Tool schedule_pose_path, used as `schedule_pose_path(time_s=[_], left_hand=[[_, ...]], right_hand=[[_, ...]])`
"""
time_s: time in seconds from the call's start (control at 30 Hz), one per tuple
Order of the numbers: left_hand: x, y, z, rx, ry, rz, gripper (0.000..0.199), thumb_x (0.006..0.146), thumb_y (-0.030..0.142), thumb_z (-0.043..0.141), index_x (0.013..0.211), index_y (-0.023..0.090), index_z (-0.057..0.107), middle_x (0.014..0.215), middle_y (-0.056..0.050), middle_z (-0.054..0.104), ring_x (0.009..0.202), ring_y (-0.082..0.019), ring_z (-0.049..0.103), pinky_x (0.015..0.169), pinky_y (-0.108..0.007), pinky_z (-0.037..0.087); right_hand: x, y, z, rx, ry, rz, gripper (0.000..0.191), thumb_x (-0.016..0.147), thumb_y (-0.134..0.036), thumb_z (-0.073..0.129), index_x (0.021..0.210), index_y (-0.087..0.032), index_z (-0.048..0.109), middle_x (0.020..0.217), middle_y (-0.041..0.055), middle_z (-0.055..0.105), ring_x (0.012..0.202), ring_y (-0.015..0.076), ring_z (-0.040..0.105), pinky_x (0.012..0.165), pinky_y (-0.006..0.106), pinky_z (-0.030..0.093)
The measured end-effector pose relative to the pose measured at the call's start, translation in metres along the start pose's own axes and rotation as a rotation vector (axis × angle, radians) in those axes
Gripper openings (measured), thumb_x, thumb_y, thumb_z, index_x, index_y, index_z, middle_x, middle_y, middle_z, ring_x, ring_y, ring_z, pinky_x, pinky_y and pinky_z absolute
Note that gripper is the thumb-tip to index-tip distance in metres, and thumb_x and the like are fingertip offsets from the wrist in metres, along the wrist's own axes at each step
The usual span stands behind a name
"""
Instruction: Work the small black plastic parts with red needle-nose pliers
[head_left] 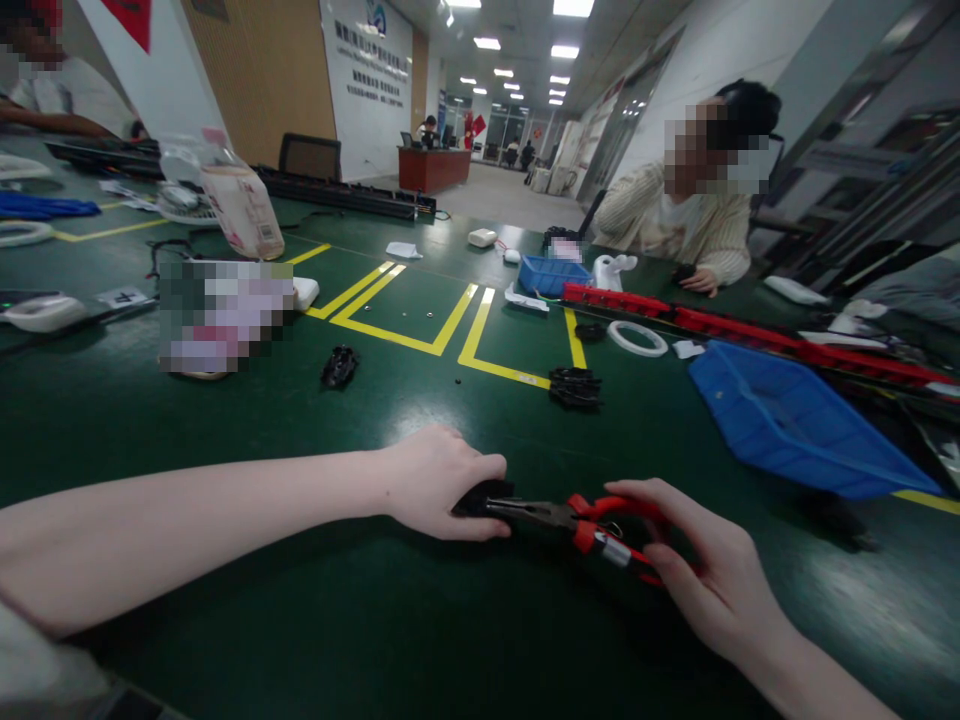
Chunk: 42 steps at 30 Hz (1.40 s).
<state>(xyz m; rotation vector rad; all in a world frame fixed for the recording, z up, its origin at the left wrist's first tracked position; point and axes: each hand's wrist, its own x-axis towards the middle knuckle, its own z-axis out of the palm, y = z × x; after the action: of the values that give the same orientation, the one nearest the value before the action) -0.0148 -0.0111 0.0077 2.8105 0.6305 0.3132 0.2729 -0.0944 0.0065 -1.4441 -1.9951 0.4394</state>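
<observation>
My left hand (442, 485) is closed on a small black part (480, 496), which the fingers partly hide. In my right hand (705, 560) is a pair of needle-nose pliers (592, 522) with red handles, its fingers wrapped round the grips. The long jaws reach left to the black part and overlap it; whether they clamp it I cannot tell. Beyond the hands, a dark clump of black parts (575, 388) lies by the yellow tape, and another black piece (340, 367) rests further left.
A blue tray (802, 415) stands at the right, with a smaller blue bin (553, 274) behind it. A long red strip (735, 330) crosses the right side. A bottle (238, 205) and a phone (225, 320) are on the left. A person (686, 215) sits across the table.
</observation>
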Motion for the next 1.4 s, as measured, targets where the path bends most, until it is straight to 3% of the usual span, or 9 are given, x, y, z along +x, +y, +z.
schedule_pose_path(time_s=[0.13,0.27,0.53,0.7,0.93,1.07,1.17,1.3,1.4], left_hand=[[0.001,-0.001,0.000,-0.024,-0.005,0.015,0.034,0.090,0.053,0.055,0.090,0.018,0.054,0.064,0.003,0.061,0.051,-0.012,0.055,0.054,-0.025,0.040],[0.000,-0.003,0.002,-0.006,0.005,0.019,0.035,0.089,0.054,0.055,0.090,0.019,0.054,0.064,0.003,0.062,0.051,-0.014,0.057,0.056,-0.027,0.041],[0.000,-0.002,0.004,-0.008,0.038,0.020,0.036,0.089,0.056,0.053,0.090,0.019,0.054,0.064,0.003,0.063,0.052,-0.014,0.059,0.054,-0.026,0.040],[0.000,-0.002,0.003,-0.005,0.029,0.001,0.036,0.089,0.055,0.054,0.093,0.019,0.055,0.062,0.003,0.061,0.052,-0.014,0.057,0.052,-0.025,0.038],[0.002,-0.001,-0.001,-0.093,0.009,-0.041,0.035,0.089,0.053,0.055,0.099,0.019,0.055,0.066,0.003,0.059,0.053,-0.013,0.055,0.049,-0.023,0.034],[0.003,-0.002,-0.006,-0.326,0.006,-0.095,0.033,0.092,0.050,0.054,0.104,0.020,0.051,0.077,0.002,0.063,0.062,-0.013,0.058,0.054,-0.022,0.038],[0.003,-0.004,-0.010,-0.464,-0.010,-0.093,0.032,0.092,0.048,0.055,0.105,0.020,0.049,0.081,0.002,0.062,0.066,-0.013,0.059,0.057,-0.023,0.040],[0.006,-0.005,-0.011,-0.509,-0.020,-0.093,0.030,0.092,0.045,0.056,0.106,0.020,0.047,0.079,0.002,0.060,0.065,-0.013,0.056,0.058,-0.024,0.039],[0.008,-0.004,-0.010,-0.476,-0.009,-0.104,0.028,0.093,0.043,0.055,0.105,0.019,0.047,0.080,0.001,0.061,0.065,-0.013,0.057,0.059,-0.024,0.038]], right_hand=[[0.001,0.006,-0.001,-0.065,-0.075,-0.027,0.048,0.081,-0.054,0.059,0.120,-0.027,0.061,0.104,0.0069,0.069,0.082,0.0246,0.064,0.065,0.034,0.049],[0.004,0.009,-0.001,-0.281,-0.134,-0.163,0.065,0.072,-0.049,0.072,0.131,-0.029,0.054,0.112,0.0082,0.065,0.094,0.0273,0.064,0.075,0.039,0.053],[0.007,0.004,0.007,-0.301,-0.155,-0.228,0.051,0.075,-0.028,0.064,0.124,-0.025,0.050,0.125,0.0104,0.058,0.112,0.0294,0.057,0.092,0.048,0.051],[0.005,-0.001,0.010,-0.364,-0.148,-0.258,0.052,0.075,-0.019,0.055,0.126,-0.023,0.045,0.119,0.0116,0.058,0.110,0.0295,0.058,0.090,0.049,0.052],[0.016,0.006,0.008,-0.537,-0.013,-0.430,0.047,0.079,-0.013,0.052,0.126,-0.019,0.049,0.116,0.0151,0.056,0.105,0.0304,0.057,0.083,0.047,0.053],[0.035,0.009,0.009,-0.611,0.062,-0.522,0.045,0.072,-0.004,0.051,0.115,-0.017,0.051,0.117,0.0152,0.058,0.113,0.0333,0.055,0.099,0.057,0.044],[0.054,0.006,0.018,-0.586,0.096,-0.553,0.042,0.072,-0.002,0.051,0.111,-0.018,0.052,0.119,0.0135,0.060,0.121,0.0321,0.053,0.107,0.057,0.037],[0.070,0.003,0.028,-0.484,0.151,-0.552,0.029,0.075,-0.009,0.057,0.102,-0.020,0.052,0.107,0.0109,0.063,0.107,0.0282,0.061,0.104,0.055,0.042],[0.068,0.007,0.020,-0.445,0.132,-0.607,0.024,0.078,-0.015,0.060,0.101,-0.020,0.052,0.102,0.0104,0.064,0.099,0.0261,0.063,0.094,0.050,0.050]])
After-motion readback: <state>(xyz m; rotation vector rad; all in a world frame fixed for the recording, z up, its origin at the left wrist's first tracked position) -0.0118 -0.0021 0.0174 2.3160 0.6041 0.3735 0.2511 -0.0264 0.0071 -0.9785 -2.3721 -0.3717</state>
